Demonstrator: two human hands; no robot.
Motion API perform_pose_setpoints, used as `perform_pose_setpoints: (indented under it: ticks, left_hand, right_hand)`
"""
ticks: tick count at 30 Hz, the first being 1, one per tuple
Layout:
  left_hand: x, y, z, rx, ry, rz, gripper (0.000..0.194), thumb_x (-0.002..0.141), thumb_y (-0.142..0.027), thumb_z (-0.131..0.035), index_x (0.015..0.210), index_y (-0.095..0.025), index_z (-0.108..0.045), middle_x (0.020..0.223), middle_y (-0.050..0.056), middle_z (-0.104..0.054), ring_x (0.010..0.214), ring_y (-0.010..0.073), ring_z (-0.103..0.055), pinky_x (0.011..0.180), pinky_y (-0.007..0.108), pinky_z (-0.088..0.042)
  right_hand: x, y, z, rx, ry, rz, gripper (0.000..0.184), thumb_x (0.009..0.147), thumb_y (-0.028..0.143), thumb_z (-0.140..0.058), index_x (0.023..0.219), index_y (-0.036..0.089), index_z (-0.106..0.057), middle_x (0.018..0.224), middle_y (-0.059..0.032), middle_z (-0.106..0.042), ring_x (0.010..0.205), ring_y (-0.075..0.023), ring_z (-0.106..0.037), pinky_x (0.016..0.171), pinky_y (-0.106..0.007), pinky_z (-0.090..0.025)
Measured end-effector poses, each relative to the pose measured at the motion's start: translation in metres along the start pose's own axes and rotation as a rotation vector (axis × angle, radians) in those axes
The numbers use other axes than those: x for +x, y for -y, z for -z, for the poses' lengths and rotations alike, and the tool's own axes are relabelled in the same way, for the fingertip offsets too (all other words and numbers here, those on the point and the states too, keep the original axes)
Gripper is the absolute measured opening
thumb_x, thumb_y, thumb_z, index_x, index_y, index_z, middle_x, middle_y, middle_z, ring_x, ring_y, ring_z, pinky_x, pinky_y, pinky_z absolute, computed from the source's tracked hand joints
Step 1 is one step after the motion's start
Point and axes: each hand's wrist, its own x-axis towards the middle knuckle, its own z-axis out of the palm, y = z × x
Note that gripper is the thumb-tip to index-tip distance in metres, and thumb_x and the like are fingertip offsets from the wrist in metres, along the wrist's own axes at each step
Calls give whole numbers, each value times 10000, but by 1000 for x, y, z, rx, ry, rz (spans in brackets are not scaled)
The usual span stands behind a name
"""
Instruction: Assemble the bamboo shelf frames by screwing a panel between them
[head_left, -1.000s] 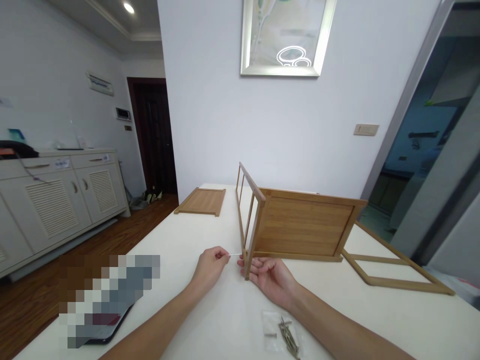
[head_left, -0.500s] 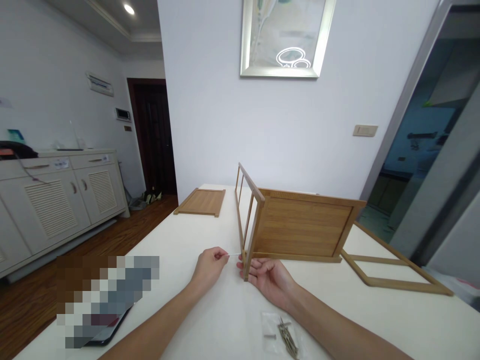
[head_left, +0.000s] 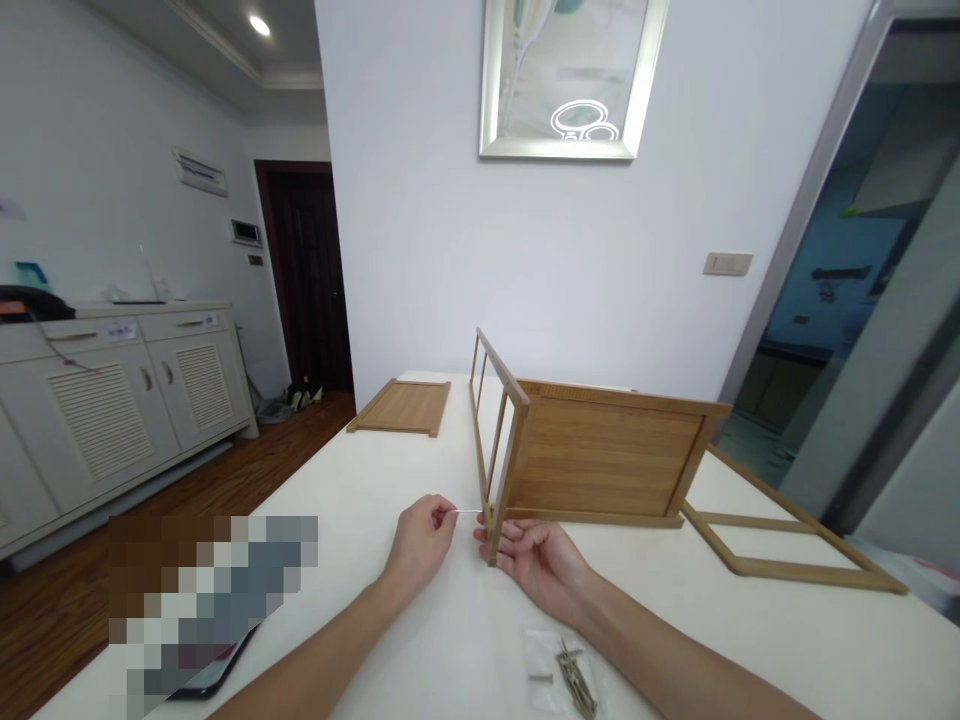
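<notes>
My left hand (head_left: 424, 540) pinches a thin silvery rod that looks like a hex key (head_left: 469, 512). Its far end meets the lower part of an upright slatted wooden side frame (head_left: 513, 455). Around the near foot of that frame, the fingers of my right hand (head_left: 544, 562) are curled, palm up; some fingertips show on its left side. A wooden panel (head_left: 607, 455) stands on edge against the frame, reaching to the right. Whether a screw sits at the rod's tip is too small to tell.
On the white table (head_left: 420, 660), a small clear bag with several screws (head_left: 574, 680) lies near my right forearm. Another wooden panel (head_left: 405, 407) lies at the back left, a wooden frame (head_left: 810, 572) at the right. A phone (head_left: 217, 675), partly blurred, is at the front left.
Both hands keep their places at the frame's lower post, with hardly any movement. The whole view has shifted very slightly.
</notes>
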Motion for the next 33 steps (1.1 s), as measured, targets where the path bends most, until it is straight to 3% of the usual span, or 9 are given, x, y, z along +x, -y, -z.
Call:
perform_pose_setpoints:
  ticks: [10,15,25,33]
  left_hand:
    - [0,1,0,-3,-27,-101,123,766,-182,-597,663,-213,-655,676,6,-590,645,168,-527,668,278,-379]
    - [-1,-3,4,-118,-16,-132,93,729,-191,-656,654,-240,-679,681,10,-558,648,182,-511,690,279,-382]
    - [0,4,5,-131,40,-37,101,706,-279,-682,757,-253,-765,762,31,-732,739,217,-630,752,294,-449]
    - [4,5,1,-310,72,166,288,749,-413,-642,772,-143,-742,704,79,-731,640,212,-687,634,316,-517]
  right_hand:
    - [1,-1,0,16,-5,8,365,537,-38,-487,824,50,-693,915,-114,-703,965,-200,-667,900,-311,-475]
    - [1,-2,1,24,-12,14,356,533,-39,-484,806,58,-691,923,-118,-704,963,-205,-668,894,-322,-478]
    - [2,-2,3,-1,-9,16,385,532,-37,-495,840,71,-699,977,-111,-709,967,-207,-666,918,-336,-466]
    - [1,-2,-1,9,17,22,384,526,-35,-493,836,57,-700,870,-85,-696,908,-192,-665,872,-315,-474]
